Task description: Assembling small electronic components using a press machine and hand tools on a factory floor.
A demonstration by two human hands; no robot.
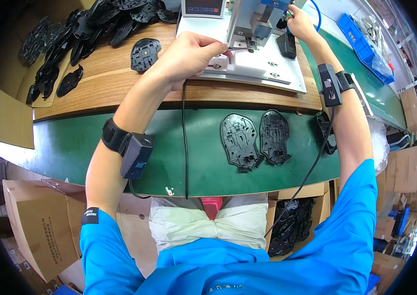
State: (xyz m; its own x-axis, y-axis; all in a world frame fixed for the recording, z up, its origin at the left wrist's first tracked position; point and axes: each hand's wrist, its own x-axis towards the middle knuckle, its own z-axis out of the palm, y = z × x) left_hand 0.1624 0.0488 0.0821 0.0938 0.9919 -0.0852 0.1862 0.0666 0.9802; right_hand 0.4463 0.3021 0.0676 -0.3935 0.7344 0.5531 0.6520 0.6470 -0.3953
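Note:
My left hand [188, 55] is closed in a pinch at the front of a bench machine [253, 25], its fingertips beside the metal tooling [251, 44] above the white base plate [262, 69]. What the pinch holds is too small to make out. Up on the machine's right side, my right hand [301, 23] has its fingers curled around a part that they mostly hide. One black plastic shell [145, 54] lies on the wooden board beside my left wrist. Two more black shells, a left one [239, 140] and a right one [274, 136], lie side by side on the green bench.
Black parts [90, 24] are heaped at the back left. A control box [203, 8] stands behind my left hand. A cable [185, 142] hangs over the green bench [95, 147]. An open carton of black parts [294, 223] sits below; a blue crate [363, 46] is at right.

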